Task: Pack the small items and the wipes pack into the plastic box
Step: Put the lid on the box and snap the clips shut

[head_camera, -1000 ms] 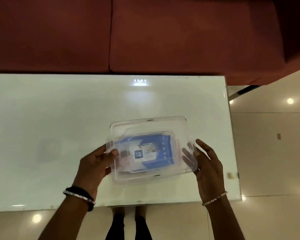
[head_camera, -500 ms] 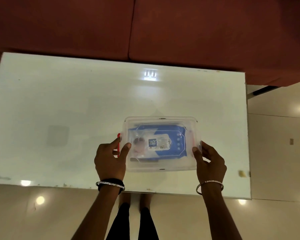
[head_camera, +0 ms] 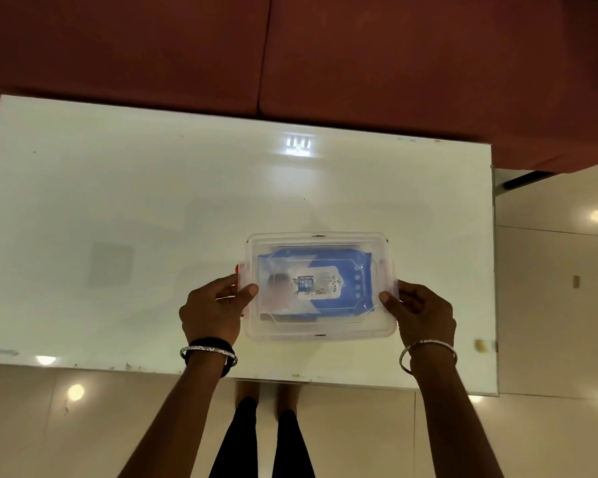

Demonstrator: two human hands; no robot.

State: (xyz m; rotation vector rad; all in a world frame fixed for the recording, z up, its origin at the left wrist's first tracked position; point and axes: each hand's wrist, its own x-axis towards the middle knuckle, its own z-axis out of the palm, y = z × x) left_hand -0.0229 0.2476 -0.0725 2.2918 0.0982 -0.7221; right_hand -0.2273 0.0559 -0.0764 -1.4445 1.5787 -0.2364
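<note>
**Visitor:** White and glossy, the table [head_camera: 118, 208] stands in front of a red sofa [head_camera: 290, 56]. Where is the box?

**Onlooker:** From where the person stands, the plastic box [head_camera: 320, 331] sits on the table at twelve o'clock, close to the near edge. Its lid [head_camera: 320, 241] is on. The blue wipes pack [head_camera: 325, 263] shows through it; the small items I can't make out clearly.

**Visitor:** And the hands?

**Onlooker:** The box's long side runs from nine to three o'clock, with one hand at each short end. The left hand [head_camera: 211, 310] grips the nine o'clock end, thumb on the lid, beside a red clip [head_camera: 238, 269]. The right hand [head_camera: 420, 313] grips the three o'clock end the same way. Both are equally close, so I'd guess pressing the ends shut comes next.
</note>
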